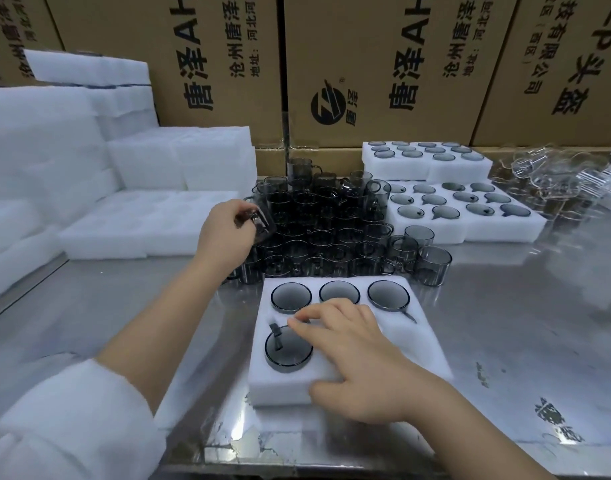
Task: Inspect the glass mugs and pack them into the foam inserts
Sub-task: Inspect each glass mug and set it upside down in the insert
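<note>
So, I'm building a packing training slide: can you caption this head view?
Left hand holds a glass mug over the pile; right hand rests on a foam insert showing four mugs.

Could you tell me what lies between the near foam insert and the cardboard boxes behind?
Head view: a cluster of loose smoky glass mugs standing on the steel table.

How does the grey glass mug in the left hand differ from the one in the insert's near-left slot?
The held smoky grey glass mug is tilted; the near-left mug sits level, round end up. The held mug is gripped by the left hand; the near-left mug is partly sunk in the white foam insert. Both are tinted glass.
</note>
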